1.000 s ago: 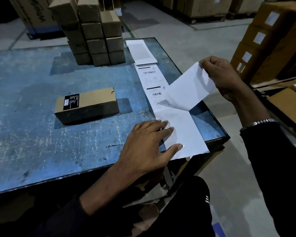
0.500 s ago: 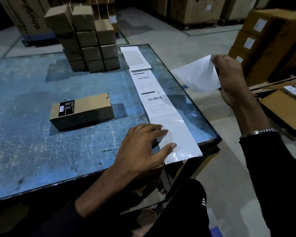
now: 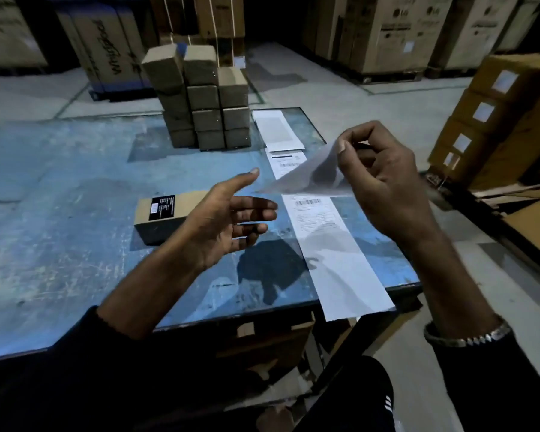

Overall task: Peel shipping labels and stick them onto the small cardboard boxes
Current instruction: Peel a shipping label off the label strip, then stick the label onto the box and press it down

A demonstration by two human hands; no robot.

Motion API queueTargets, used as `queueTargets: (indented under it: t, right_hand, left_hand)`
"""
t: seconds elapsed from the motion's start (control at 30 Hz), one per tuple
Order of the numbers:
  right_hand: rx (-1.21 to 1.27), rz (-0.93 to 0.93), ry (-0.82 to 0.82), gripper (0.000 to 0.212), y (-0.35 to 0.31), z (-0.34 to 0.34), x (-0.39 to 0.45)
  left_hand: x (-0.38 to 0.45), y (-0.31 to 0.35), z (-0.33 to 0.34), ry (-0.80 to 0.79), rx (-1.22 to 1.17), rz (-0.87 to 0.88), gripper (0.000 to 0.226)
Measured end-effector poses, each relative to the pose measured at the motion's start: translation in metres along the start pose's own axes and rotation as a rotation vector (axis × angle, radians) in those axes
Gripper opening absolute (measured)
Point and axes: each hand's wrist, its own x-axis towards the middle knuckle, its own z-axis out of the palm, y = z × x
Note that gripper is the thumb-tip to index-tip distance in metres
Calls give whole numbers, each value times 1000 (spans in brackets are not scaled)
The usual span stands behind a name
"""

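My right hand (image 3: 384, 185) pinches a peeled white shipping label (image 3: 312, 176) by its corner and holds it in the air above the label strip (image 3: 331, 244). The strip lies along the right side of the blue table (image 3: 60, 213) and still carries printed labels. My left hand (image 3: 228, 219) hovers open, palm turned inward, its fingers reaching toward the label's free edge. Behind it a small cardboard box (image 3: 166, 219) with a black sticker lies flat on the table.
A stack of small cardboard boxes (image 3: 200, 98) stands at the table's far side, with a blank sheet (image 3: 276, 129) beside it. Labelled cartons (image 3: 496, 120) are piled at the right. Large cartons line the back. The strip's bare end hangs over the table's near edge.
The label came fully off the strip. My right hand carried it left, over the table. My left hand lifted off the strip's backing and rose toward the label.
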Motion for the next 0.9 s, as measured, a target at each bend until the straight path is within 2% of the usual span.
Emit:
queueTargets:
  t: [0.13,0.17,0.3,0.4,0.5,0.6,0.7,0.77,0.9]
  right_hand:
    - [-44,-88,-164,5,-14,15,-17]
    - [-71,-114,-197,5,-16,18,-22]
    - [-165,-259,-239,3,-20,30,-39]
    - [-148,-216,-205,12,-22,43,-50]
    - [-30,-56,-22,31,-26,57,-56]
    - [172,291,193,35,-28,74,-56]
    - [330,583,108,37,-21,94,-58]
    - [362,654,66,39,-23,106,-61]
    - [442,744,75,25,-29,130,-62]
  left_hand:
    - [-4,-2,-17,29,8,52,17]
    - [-5,-1,-21,54,9,86,15]
    - [-5,4,-41,90,65,243,34]
    - [-5,10,-58,95,128,347,24]
    - [-8,16,-73,88,190,413,19]
    - [-9,22,-87,73,187,428,20]
    - [-5,27,-104,72,174,418,19]
    - [0,29,-115,81,186,404,20]
    - [14,33,-136,28,258,380,28]
